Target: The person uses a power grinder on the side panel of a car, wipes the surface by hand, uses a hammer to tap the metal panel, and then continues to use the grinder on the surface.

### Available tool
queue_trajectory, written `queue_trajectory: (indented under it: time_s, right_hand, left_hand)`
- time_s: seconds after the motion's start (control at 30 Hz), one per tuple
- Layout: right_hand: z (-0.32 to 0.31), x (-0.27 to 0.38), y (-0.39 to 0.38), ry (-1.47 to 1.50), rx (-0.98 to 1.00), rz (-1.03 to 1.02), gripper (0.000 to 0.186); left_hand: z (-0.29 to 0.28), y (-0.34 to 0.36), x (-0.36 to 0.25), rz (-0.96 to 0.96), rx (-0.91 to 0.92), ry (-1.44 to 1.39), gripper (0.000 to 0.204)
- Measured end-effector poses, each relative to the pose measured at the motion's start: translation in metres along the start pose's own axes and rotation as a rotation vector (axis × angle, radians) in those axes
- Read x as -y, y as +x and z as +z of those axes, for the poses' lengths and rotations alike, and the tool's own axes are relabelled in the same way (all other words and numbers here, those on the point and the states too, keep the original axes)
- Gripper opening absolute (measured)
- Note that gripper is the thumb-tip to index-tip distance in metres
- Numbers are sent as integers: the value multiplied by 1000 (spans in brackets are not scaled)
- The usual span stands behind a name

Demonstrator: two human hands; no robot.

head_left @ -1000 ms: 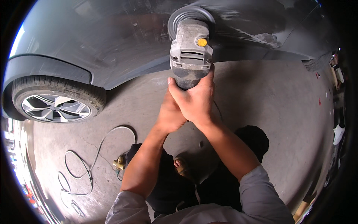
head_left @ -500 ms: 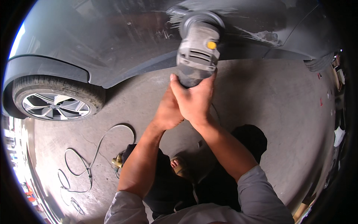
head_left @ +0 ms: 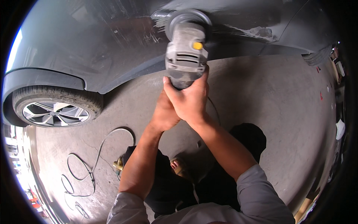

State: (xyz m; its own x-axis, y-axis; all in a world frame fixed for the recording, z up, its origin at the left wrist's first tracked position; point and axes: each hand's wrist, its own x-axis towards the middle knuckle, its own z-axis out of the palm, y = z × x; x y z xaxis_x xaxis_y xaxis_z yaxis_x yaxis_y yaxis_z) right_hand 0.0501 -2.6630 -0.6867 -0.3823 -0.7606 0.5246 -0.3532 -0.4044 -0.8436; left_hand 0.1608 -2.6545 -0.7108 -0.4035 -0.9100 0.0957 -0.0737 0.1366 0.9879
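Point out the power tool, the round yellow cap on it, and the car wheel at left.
Power tool (head_left: pixel 186 48), head view: grey housing.
Yellow cap (head_left: pixel 197 46), head view: its centre.
Car wheel (head_left: pixel 55 113), head view: its hub.

Concrete-looking flr (head_left: pixel 283 142), grey-brown & scuffed, w/ a thin crack (head_left: pixel 89 144) on the L and a few small red scraps (head_left: pixel 321 96) nr the R edge. Light's strongest lower L, bleaching the flr; R side dimmer, w/ a soft dark shadow (head_left: pixel 242 76) mid-upper. Misc. clutter (head_left: pixel 28 192) along L rim, too warped to ID; white piece (head_left: pixel 340 129) far R, tan strip (head_left: pixel 305 208) btm R.
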Motion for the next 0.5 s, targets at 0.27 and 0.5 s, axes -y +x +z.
queue_trajectory:
  time_s: [0.27, 0.5]
  right_hand:
    - [1, -4, -3, 8, 12, 7, 76]
    - [-7, -11, -1, 20, -19, 42, 71]
  left_hand:
    - [1, 2, 0, -25, 23, -32, 72]
    - [11, 6, 1, 42, 1, -16, 74]
